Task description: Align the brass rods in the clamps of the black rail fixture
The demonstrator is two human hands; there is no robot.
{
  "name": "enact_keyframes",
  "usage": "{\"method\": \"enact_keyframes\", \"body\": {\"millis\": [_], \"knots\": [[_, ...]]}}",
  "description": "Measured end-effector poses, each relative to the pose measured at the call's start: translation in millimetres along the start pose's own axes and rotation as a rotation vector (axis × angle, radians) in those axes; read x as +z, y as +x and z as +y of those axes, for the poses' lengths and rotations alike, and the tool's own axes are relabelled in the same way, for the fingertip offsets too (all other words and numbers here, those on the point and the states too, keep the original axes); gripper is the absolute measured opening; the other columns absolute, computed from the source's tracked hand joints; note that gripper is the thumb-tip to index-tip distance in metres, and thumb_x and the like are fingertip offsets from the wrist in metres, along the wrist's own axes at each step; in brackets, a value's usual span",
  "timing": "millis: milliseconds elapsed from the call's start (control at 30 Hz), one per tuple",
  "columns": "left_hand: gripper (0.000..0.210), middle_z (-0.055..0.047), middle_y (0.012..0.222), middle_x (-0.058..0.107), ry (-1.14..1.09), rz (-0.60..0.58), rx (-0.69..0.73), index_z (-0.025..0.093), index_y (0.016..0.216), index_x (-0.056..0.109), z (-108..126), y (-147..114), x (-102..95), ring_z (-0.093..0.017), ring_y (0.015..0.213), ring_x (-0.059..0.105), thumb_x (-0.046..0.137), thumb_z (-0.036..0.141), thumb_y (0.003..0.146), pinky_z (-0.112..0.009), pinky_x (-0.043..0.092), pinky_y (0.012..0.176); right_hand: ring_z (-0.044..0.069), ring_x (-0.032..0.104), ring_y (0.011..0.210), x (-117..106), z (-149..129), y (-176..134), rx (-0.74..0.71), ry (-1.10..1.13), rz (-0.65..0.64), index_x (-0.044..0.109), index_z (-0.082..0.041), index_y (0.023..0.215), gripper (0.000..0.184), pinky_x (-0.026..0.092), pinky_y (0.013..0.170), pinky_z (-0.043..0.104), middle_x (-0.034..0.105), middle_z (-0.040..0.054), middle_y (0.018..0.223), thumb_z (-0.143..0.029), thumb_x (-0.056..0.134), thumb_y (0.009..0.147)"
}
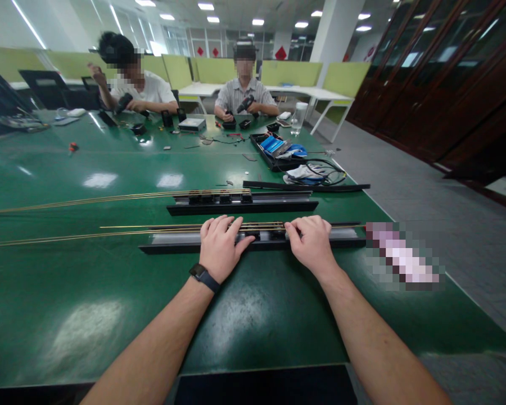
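Note:
A long black channel rail point(181, 245) with a pale metal inside lies crosswise before me on the green table. Thin brass rods point(126, 232) run along it and reach out past its left end. My left hand point(220, 247), with a dark watch on its wrist, is curled over the middle of the rail, thumb beside a small black block point(253, 235) in the channel. Further right, my right hand point(311, 241) has thumb and forefinger pinched at the rods over another black block point(278, 234). Its fingertips are partly hidden.
Behind lies a second black rail point(242, 207) with blocks and brass rods. A black strip point(307, 187), a cable bundle point(316, 173) and a black tray point(274, 160) are beyond it. Two people sit across the table holding power drills. A blurred-out pinkish item point(402, 253) lies right.

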State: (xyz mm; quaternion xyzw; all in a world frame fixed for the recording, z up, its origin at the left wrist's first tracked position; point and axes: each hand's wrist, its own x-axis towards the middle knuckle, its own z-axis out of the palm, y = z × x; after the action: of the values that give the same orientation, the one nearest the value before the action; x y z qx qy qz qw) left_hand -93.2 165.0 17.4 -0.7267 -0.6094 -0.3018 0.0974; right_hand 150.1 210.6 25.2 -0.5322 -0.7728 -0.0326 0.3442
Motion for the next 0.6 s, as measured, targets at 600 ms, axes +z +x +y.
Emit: {"method": "enact_keyframes", "body": {"millis": [600], "knots": [[0.048, -0.013, 0.13, 0.072, -0.007, -0.007, -0.003, 0.023, 0.132, 0.067, 0.1, -0.2, 0.0, -0.033, 0.13, 0.059, 0.063, 0.054, 0.096, -0.052, 0.035, 0.114, 0.022, 0.055, 0.092, 3.7, -2.2, -1.3, -0.02, 0.01, -0.004, 0.063, -0.023, 0.077, 0.03, 0.03, 0.089, 0.04, 0.07, 0.0025, 0.08, -0.038, 0.054, 0.101]]}}
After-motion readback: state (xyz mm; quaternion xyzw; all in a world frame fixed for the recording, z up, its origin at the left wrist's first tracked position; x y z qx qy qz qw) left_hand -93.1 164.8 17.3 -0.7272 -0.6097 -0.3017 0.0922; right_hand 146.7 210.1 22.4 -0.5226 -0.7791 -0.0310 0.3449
